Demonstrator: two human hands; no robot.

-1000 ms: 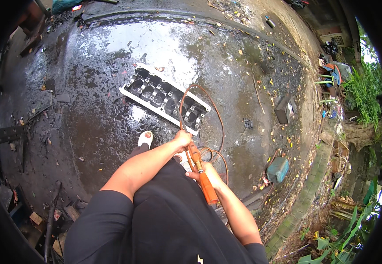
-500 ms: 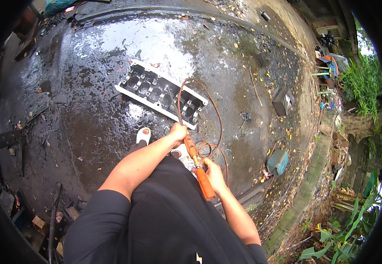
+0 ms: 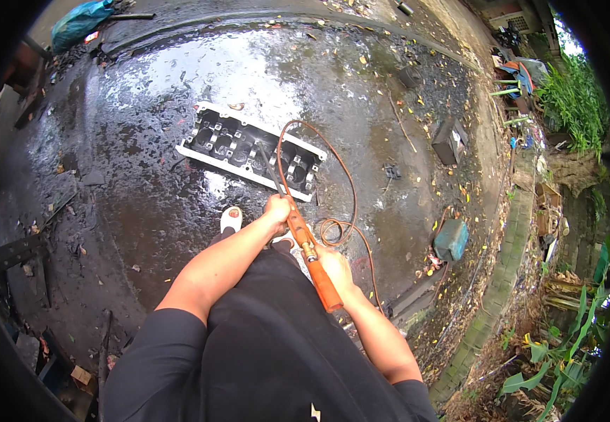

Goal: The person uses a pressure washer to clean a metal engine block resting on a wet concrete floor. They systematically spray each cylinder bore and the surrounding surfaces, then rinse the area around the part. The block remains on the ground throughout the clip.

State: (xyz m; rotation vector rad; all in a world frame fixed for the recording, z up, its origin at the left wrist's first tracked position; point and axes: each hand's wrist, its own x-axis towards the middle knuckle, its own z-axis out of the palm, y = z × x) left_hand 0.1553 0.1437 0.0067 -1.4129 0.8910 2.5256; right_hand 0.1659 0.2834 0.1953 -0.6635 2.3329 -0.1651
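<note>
An orange spray gun with a brass fitting and a thin metal lance slants across in front of me. My left hand is wrapped round its front end, where the lance begins. Farther back, my right hand grips it near the brass fitting, its fingers partly hidden by the gun. The orange rear grip points back toward my body. Beyond the lance lies an engine block, silver-edged with dark cavities, flat on wet ground. A brown hose loops over its right end and coils beside my right hand.
My white shoe stands just short of the block. To the right are a dark box, a teal container and scattered leaves. A blue bag lies far left; scrap metal sits along the left edge.
The view has shifted slightly, so the block appears a little farther left. My right hand has moved up a little along the spray gun, close to the brass fitting. The left hand keeps its grip.
</note>
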